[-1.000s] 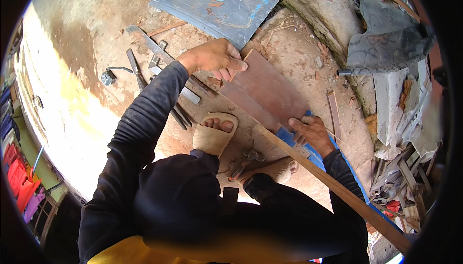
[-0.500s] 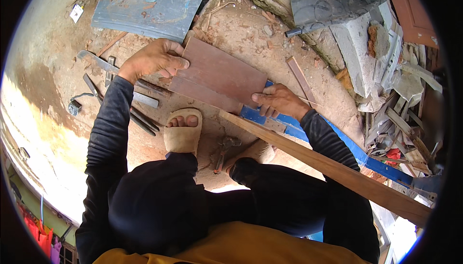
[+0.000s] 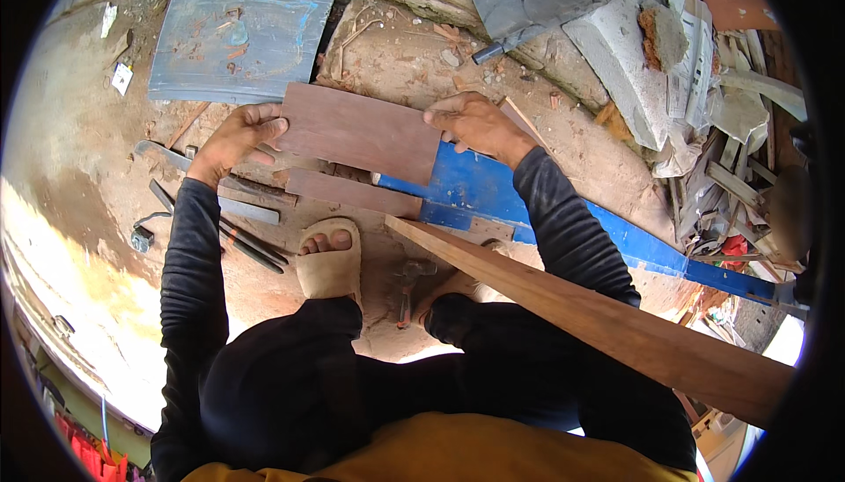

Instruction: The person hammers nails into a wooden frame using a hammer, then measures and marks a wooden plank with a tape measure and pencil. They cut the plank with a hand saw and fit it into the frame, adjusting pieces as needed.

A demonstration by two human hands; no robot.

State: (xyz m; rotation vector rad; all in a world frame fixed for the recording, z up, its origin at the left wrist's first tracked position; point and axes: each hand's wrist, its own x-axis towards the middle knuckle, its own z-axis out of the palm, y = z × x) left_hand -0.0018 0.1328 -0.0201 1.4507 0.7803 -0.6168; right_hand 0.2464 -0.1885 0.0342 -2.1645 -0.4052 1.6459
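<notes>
Holding sits at both short ends: the flat, reddish-brown rectangular wooden board is gripped by the left hand at its left edge and by the right hand at its right edge. Each hand is closed on the board, with the fingers curled over the edge. The board is held just above the dusty brown ground, in front of the bent knees, and above a second brown wooden strip that is lying flat. A long blue metal beam is seen under and beside the right end.

The board is judged to be thin, stiff and fairly light, because it is kept level by 2 hands with no sag. It is not thought to be slippery, since the wood looks dry and dull. The edges could be rough or splintery, so a hold on the 2 short ends seems best. A thin board like this could crack if it were bent hard.

A long tan wooden plank is lying across the lap to the right. A foot in a beige sandal is planted below the board. A grey metal sheet is lying farther off.
</notes>
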